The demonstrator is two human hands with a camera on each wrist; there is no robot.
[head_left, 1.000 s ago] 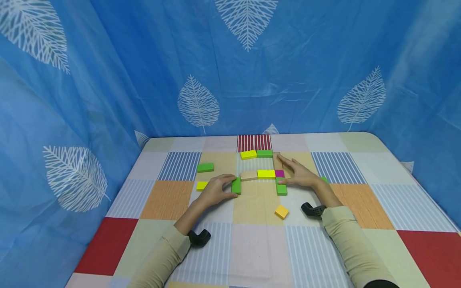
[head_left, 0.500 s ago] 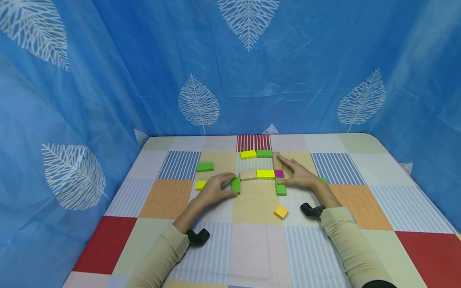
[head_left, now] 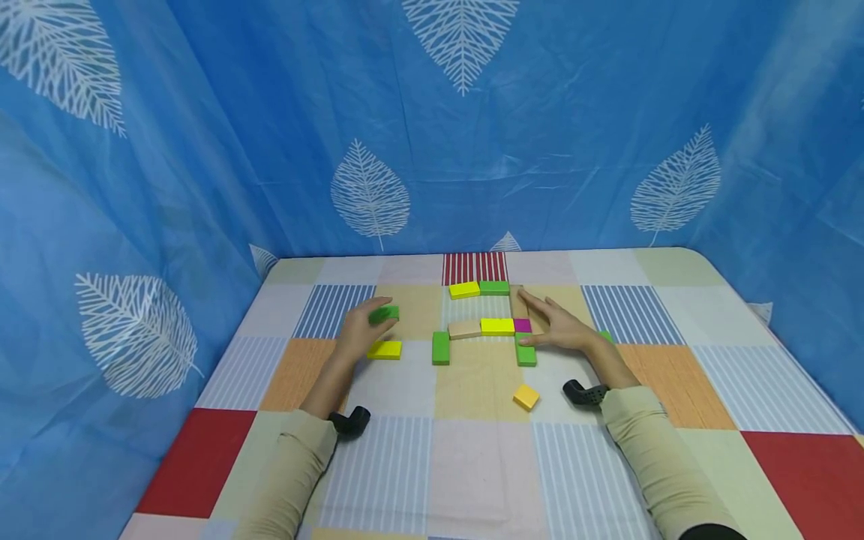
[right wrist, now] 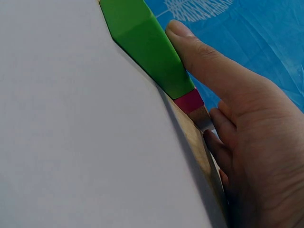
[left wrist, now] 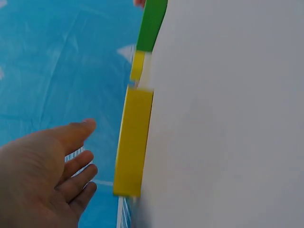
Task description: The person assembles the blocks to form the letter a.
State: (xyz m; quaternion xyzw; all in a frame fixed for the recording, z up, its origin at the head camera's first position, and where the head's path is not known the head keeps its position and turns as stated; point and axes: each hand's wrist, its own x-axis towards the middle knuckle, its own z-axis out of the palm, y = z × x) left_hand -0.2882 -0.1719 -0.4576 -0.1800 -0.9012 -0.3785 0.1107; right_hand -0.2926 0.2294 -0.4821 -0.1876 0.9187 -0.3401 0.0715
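Observation:
My left hand (head_left: 358, 328) reaches around a green block (head_left: 386, 313) at the left, its thumb and fingers spread. A yellow block (head_left: 385, 350) lies beside that wrist; the left wrist view shows the open hand (left wrist: 45, 175) apart from a yellow block (left wrist: 134, 142). My right hand (head_left: 565, 328) rests at the right end of the block outline. Its thumb touches a green block (head_left: 526, 350), and its fingers lie along a plain wooden block (head_left: 518, 304). Between these two sits a magenta block (head_left: 523, 325). The right wrist view shows the thumb against the green block (right wrist: 152, 47).
A yellow block (head_left: 497, 327) and a wooden block (head_left: 465, 329) continue the row leftward to an upright-lying green block (head_left: 441, 349). Behind are a yellow (head_left: 464, 290) and a green block (head_left: 494, 288). An orange-yellow block (head_left: 526, 397) lies in front; another green block (head_left: 606, 337) is partly hidden by the right wrist.
My left hand has left the green block at the row's left end and moved left and away to the separate green block, uncovering the yellow one. The right hand stays put.

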